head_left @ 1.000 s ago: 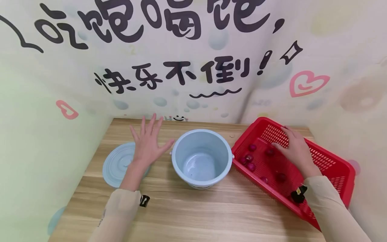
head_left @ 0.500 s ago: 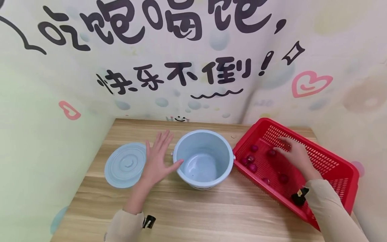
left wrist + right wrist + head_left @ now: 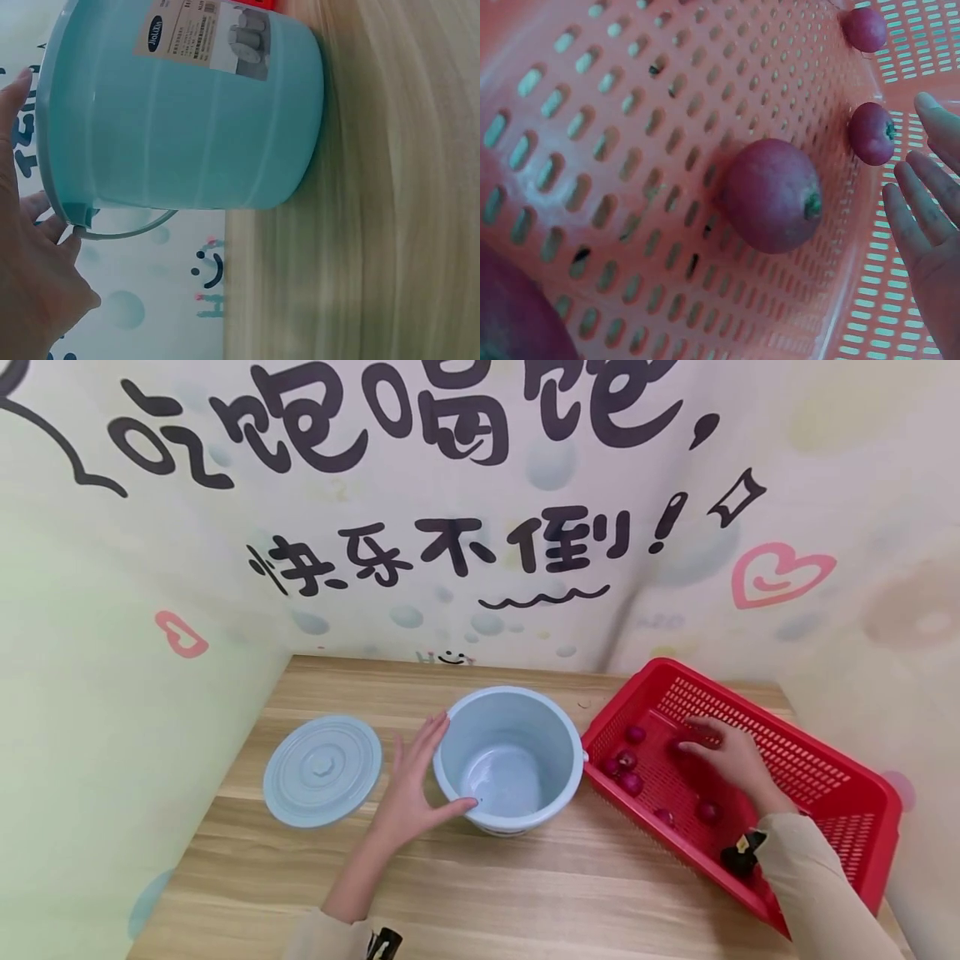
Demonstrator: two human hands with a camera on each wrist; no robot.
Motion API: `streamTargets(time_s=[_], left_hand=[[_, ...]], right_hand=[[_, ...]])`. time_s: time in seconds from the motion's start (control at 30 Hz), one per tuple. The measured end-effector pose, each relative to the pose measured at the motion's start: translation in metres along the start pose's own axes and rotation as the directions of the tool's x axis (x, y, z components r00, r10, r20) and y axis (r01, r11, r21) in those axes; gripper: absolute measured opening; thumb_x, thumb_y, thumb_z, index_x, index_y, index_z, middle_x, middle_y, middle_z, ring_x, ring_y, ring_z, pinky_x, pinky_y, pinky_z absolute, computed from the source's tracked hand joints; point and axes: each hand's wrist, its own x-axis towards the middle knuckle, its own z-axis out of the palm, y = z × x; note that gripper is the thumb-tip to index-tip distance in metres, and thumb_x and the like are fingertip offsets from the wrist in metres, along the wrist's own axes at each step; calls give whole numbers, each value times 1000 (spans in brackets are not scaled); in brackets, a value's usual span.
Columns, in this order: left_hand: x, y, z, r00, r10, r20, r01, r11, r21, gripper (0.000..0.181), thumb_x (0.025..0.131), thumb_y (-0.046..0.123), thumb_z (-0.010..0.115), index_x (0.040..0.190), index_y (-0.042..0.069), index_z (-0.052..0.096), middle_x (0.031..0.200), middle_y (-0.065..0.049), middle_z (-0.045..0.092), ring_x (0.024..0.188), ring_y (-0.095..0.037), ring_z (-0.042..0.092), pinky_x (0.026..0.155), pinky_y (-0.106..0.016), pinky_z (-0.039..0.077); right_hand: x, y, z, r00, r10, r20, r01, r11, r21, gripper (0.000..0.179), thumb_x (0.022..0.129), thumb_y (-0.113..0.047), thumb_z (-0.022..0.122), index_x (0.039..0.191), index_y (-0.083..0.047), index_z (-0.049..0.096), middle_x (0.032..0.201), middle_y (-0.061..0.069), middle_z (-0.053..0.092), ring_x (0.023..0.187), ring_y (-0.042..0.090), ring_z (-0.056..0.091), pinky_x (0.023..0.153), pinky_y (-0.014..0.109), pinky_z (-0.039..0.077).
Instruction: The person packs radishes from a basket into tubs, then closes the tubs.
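Right hand (image 3: 735,764): to the right of the bucket (image 3: 517,722); we see its fingers loosely spread, pinching nothing.
Nearest radish (image 3: 871,133): right of the bucket, just beside those fingertips; we judge it light, firm and smooth, likely to roll, so we would take it round its widest part with thumb and fingertips.
Other radishes (image 3: 632,783): also right of the bucket, some closer to it; we would squeeze gently, as the skins may bruise.
Red basket (image 3: 791,745): immediately right of the bucket, holding the radishes; its plastic looks stiff.
Left hand (image 3: 411,797): at the bucket's left rim, thumb and fingers spread wide; we cannot tell whether it touches.
Bucket: probably light and easily nudged; we would steady its rim.
Lid (image 3: 322,768): flat, left of the bucket.
Worktop (image 3: 525,902): beneath the bucket.
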Motion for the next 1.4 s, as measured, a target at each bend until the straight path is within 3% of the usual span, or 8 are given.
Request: streamTargets(time_s=[0.13, 0.23, 0.33, 0.47, 0.6, 1.0, 1.13, 1.4], left_hand=[[-5, -3, 3, 1000, 0, 11, 1, 998, -55, 115, 75, 79, 64, 158, 9, 25, 165, -12, 26, 153, -37, 24, 122, -71, 2], [-6, -4, 4, 1000, -13, 21, 15, 996, -89, 119, 74, 80, 63, 159, 8, 21, 167, -12, 22, 153, -36, 22, 124, -67, 5], [-6, -4, 4, 999, -36, 30, 39, 994, -106, 121, 72, 78, 67, 160, 10, 19, 167, -11, 20, 154, -34, 20, 125, -64, 6], [-7, -5, 4, 998, -57, 34, 60, 991, -116, 121, 71, 73, 73, 160, 12, 20, 168, -7, 21, 155, -33, 19, 126, -62, 6], [-7, -5, 4, 998, -61, 34, 65, 990, -125, 121, 70, 72, 74, 160, 12, 20, 168, -5, 21, 155, -33, 19, 127, -61, 6], [-7, -7, 5, 998, -59, 30, 62, 991, -120, 120, 70, 74, 73, 160, 14, 20, 168, -3, 21, 155, -31, 20, 129, -53, 8], [-7, -8, 6, 998, -53, 27, 55, 992, -115, 120, 70, 73, 74, 160, 16, 20, 168, -2, 21, 155, -31, 21, 127, -57, 11], [-8, -9, 7, 997, -67, 27, 70, 989, -129, 120, 69, 71, 76, 160, 18, 21, 168, 0, 21, 155, -33, 20, 126, -61, 14]], right_hand=[[0, 4, 2, 999, 7, 39, -8, 1000, 28, 54, 96, -30, 66, 140, 0, 53, 136, 30, 58, 113, 40, 61, 83, 25, 58], [0, 8, 4, 998, 0, 62, -3, 999, 50, 53, 96, -26, 67, 139, 1, 53, 135, 30, 58, 114, 40, 61, 78, 11, 50], [0, 11, 6, 997, -11, 74, 6, 998, 69, 50, 96, -21, 67, 138, 1, 55, 133, 29, 60, 114, 37, 62, 76, 6, 49], [0, 15, 8, 998, -15, 61, 11, 998, 63, 43, 96, -20, 68, 133, 0, 60, 129, 27, 64, 104, 13, 65, 76, 5, 49], [0, 17, 8, 999, -10, 50, 7, 998, 69, 37, 96, -19, 66, 129, -1, 64, 126, 26, 65, 94, -11, 53, 76, 5, 47], [0, 15, 3, 999, -5, 34, 1, 993, 122, 36, 98, -22, 65, 127, -1, 66, 125, 25, 66, 89, -10, 53, 74, 6, 47], [-3, 10, -2, 999, 2, 37, -7, 992, 124, 38, 98, -26, 64, 129, -3, 65, 128, 24, 64, 91, -10, 52, 75, 7, 48], [-5, 0, -13, 999, -53, -2, 53, 993, 101, 38, 97, -28, 66, 127, -6, 67, 125, 22, 66, 94, -17, 51, 75, 5, 47]])
